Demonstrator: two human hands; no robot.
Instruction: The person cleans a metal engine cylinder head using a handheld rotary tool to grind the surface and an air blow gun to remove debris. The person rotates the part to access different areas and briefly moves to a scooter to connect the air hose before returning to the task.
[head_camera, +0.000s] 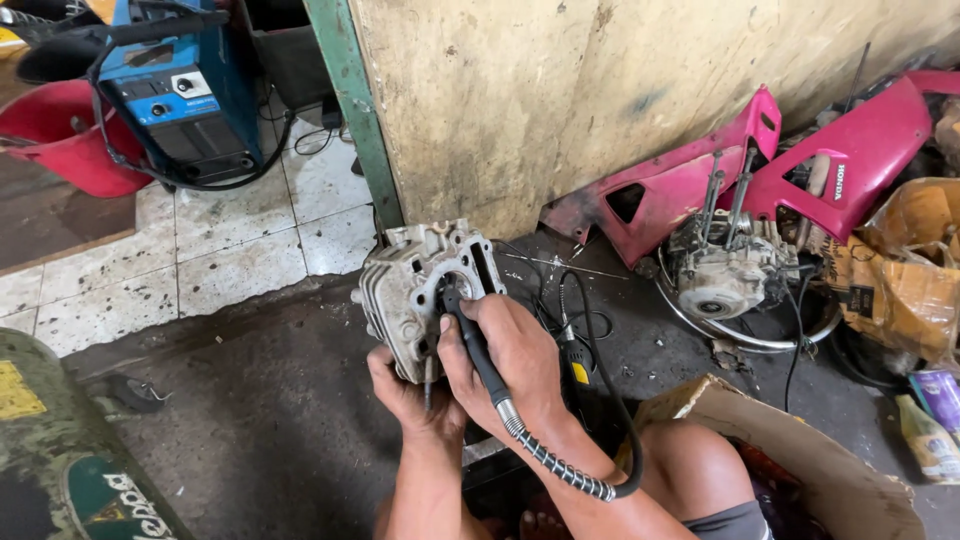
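We see the grey engine cylinder head (425, 290) held up over the dark concrete floor (260, 420), near the wall's lower edge. Our left hand (405, 395) is clamped under its base. Our right hand (515, 365) is wrapped around the black rotary handpiece (470, 335), whose long axis slants up-left into the port; its flexible shaft (560, 465) trails back.

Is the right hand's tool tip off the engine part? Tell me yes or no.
No: the right hand holds the flexible-shaft tool with its tip inside the opening of the grey engine part.
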